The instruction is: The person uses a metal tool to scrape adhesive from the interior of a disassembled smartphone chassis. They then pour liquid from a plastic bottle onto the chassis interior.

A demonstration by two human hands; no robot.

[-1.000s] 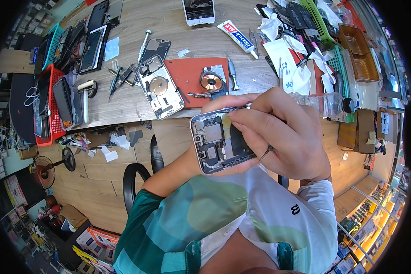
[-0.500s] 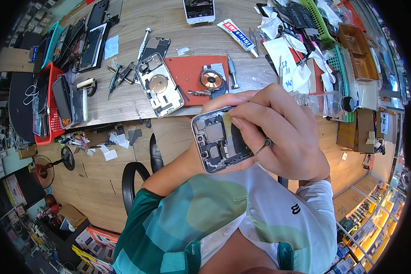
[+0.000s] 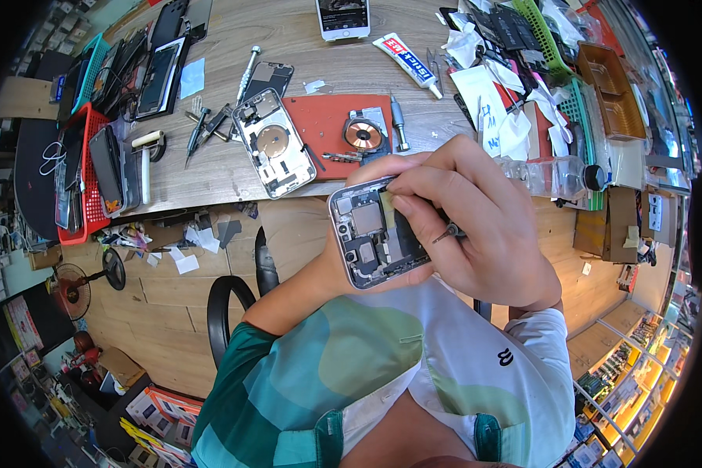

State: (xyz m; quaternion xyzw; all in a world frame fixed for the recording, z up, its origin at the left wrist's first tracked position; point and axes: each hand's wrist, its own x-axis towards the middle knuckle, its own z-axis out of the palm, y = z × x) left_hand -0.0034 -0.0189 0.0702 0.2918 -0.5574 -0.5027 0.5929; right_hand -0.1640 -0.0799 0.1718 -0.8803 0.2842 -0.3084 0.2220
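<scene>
Here, the left hand wraps its fingers around an opened phone before the table; the right hand, gripping a slim tool, pinches fingertips together at a yellowish strip.

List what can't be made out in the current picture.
All in the head view:
- Open phone: its right end, covered by the right hand.
- Left hand: most of its grip, hidden behind the open phone.
- Thin tool: its full length and type, hidden by the right hand.
- White phone: its top, cut off by the upper picture edge.
- Goods at lower right: too small to identify.
</scene>
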